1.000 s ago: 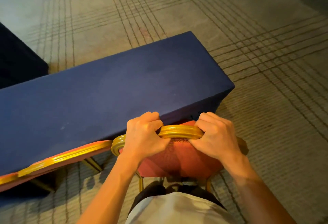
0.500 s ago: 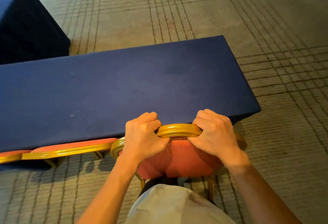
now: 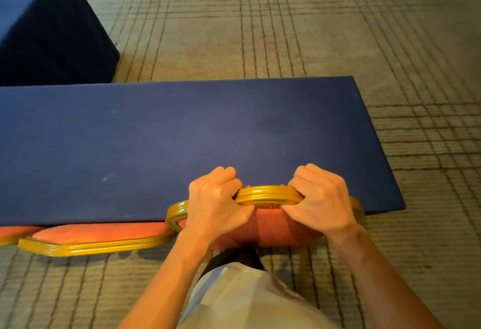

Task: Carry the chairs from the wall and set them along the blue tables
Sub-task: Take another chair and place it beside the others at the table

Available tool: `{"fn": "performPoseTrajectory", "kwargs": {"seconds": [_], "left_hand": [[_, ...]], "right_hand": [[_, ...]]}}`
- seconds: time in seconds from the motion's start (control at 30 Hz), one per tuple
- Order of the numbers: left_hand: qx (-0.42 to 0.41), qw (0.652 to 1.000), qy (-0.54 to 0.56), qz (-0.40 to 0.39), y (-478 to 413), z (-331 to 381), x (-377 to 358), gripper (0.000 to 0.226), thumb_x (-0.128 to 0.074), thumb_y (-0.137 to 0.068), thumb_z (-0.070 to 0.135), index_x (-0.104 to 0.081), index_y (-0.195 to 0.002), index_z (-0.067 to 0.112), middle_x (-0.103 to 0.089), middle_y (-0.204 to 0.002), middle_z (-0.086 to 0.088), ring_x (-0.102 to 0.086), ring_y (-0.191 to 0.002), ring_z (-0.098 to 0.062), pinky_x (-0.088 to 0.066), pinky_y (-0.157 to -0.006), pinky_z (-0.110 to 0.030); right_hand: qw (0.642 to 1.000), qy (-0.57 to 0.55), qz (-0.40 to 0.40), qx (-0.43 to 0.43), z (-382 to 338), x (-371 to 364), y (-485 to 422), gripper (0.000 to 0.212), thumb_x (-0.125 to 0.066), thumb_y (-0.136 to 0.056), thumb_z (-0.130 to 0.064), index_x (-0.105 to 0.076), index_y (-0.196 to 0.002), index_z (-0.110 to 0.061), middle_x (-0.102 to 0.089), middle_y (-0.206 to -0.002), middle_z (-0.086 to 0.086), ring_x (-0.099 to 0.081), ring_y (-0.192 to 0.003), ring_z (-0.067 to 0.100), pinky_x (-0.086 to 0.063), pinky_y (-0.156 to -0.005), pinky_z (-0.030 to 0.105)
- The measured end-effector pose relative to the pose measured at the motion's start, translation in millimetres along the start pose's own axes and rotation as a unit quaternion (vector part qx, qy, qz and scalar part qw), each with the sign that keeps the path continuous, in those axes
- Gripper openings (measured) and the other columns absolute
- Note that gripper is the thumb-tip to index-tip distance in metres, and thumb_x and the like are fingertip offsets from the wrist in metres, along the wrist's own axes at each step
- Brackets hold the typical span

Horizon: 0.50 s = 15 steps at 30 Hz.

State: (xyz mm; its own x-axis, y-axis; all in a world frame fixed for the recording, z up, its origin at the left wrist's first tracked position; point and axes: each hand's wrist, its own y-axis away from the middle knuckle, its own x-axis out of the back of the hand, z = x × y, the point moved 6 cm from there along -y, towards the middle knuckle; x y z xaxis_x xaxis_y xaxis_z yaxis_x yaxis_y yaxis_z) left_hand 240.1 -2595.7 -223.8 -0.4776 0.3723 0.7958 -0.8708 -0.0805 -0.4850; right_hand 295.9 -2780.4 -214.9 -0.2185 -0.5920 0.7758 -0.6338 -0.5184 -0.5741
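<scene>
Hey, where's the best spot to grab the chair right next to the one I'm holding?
Take the chair by the gold top rail of its back, coming from the near side and above. Its seat is hidden under the table, so only the back is exposed.

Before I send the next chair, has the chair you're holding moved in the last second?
Yes. The chair was angled to the blue table; its right side has swung in, so its back now runs parallel with the table's near edge.
</scene>
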Motion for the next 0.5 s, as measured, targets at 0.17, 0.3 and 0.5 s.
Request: {"fn": "performPoseTrajectory", "kwargs": {"seconds": [0.17, 0.3, 0.5], "left_hand": [[0.01, 1.0, -0.006, 0.027, 13, -11, -19, 0.039, -0.068, -0.083, 0.029, -0.051, -0.05, 0.019, -0.041, -0.058, 0.005, -0.037, -0.052, -0.016, -0.023, -0.044, -0.029], [0.026, 1.0, 0.003, 0.012, 25, -13, -42, 0.035, -0.073, -0.081, 0.026, -0.055, -0.052, 0.016, -0.046, -0.059, 0.002, -0.041, -0.053, -0.018, -0.03, -0.042, -0.033], [0.011, 1.0, 0.007, -0.028, 14, 0, -65, 0.03, -0.068, -0.079, 0.028, -0.053, -0.056, 0.019, -0.046, -0.062, 0.004, -0.042, -0.057, -0.017, -0.027, -0.046, -0.029]], "right_hand": [[1.0, -0.003, -0.017, 0.01, 12, -22, 5, 0.027, -0.076, -0.083, -0.023, -0.062, -0.061, -0.016, -0.055, -0.064, -0.002, -0.046, -0.057, 0.017, -0.034, -0.049, 0.029], [0.997, 0.003, -0.07, -0.033, 24, -44, 26, 0.027, -0.077, -0.081, -0.022, -0.059, -0.062, -0.017, -0.053, -0.065, -0.003, -0.047, -0.059, 0.018, -0.036, -0.048, 0.031], [0.983, -0.008, -0.147, -0.113, 54, -45, 38, 0.025, -0.075, -0.077, -0.031, -0.053, -0.066, -0.026, -0.051, -0.068, -0.01, -0.045, -0.064, 0.013, -0.035, -0.052, 0.028]]}}
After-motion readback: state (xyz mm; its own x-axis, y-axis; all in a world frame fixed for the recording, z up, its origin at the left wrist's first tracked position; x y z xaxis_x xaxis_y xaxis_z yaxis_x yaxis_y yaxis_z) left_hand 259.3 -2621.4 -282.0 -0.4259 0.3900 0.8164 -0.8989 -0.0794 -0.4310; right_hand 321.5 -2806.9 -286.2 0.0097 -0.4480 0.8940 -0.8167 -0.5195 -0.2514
